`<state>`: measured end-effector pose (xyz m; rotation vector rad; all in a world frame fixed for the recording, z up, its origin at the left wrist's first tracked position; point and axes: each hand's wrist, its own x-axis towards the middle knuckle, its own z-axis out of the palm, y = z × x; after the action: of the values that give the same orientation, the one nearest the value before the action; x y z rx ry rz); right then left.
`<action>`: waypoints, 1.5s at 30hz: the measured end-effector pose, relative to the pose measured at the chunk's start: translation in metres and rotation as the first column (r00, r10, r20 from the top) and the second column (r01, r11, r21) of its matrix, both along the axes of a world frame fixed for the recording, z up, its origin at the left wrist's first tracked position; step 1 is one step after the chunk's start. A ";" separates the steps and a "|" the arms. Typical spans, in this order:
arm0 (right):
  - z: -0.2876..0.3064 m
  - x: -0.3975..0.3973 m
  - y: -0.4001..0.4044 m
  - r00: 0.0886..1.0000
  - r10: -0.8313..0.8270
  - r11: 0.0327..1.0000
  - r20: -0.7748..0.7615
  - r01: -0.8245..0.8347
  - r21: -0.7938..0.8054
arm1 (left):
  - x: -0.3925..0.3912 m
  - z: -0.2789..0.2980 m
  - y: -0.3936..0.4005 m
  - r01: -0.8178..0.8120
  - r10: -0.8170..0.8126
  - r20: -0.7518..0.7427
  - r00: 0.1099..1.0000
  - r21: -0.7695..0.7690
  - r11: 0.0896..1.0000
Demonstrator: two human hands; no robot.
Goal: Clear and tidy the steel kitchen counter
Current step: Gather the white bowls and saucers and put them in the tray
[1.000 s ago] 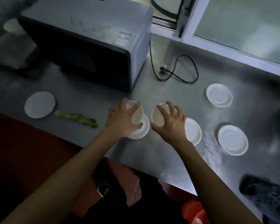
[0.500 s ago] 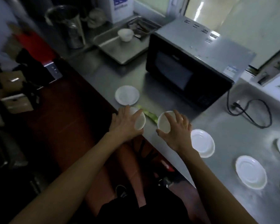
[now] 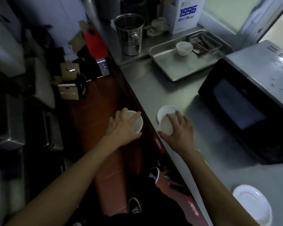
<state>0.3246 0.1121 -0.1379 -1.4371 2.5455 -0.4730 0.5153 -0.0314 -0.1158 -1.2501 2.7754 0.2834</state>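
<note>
Mid-carry: left hand point(image 3: 121, 128) grasping one white bowl point(image 3: 136, 122) over the floor at frame centre, right hand point(image 3: 178, 129) grasping another bowl point(image 3: 166, 126) above the desk point(image 3: 153, 92) edge. Next, probably: set both into the steel tray point(image 3: 167, 62), upper right.

Both forearms are bare, no sleeves or jewellery showing. Down below: black clothing and dark low-top canvas sneakers point(image 3: 135, 207) with white markings.

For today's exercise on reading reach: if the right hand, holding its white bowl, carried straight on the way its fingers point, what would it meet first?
Probably the white saucer lying just beyond the right hand and its bowl; height above the counter is unclear.
</note>
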 end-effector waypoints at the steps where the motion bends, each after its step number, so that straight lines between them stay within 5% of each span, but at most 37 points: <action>1: 0.000 -0.004 -0.016 1.000 0.018 1.000 0.009 -0.018 -0.011 | -0.003 0.003 -0.012 -0.006 0.006 0.011 1.000 -0.017 1.000; 10: 0.014 -0.036 -0.130 0.989 0.147 0.987 0.033 -0.145 -0.066 | -0.037 0.019 -0.096 -0.108 0.110 0.024 0.994 -0.073 0.991; 22: -0.003 -0.038 -0.210 0.969 0.242 0.970 -0.058 -0.240 0.033 | -0.022 -0.011 -0.178 -0.224 0.228 -0.035 0.973 0.093 0.970; 35: 0.021 -0.047 -0.342 0.993 -0.033 0.999 -0.113 0.037 0.034 | -0.041 -0.014 -0.358 -0.037 0.057 -0.172 0.983 0.117 0.992; 45: 0.008 -0.071 -0.354 0.959 -0.283 0.959 0.000 0.283 0.025 | -0.131 -0.007 -0.394 0.249 -0.231 -0.157 0.960 0.105 0.963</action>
<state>0.2539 -0.2423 -0.1302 -1.0646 2.7559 -0.4824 0.3848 -0.4258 -0.1227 -0.8856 2.9382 0.5363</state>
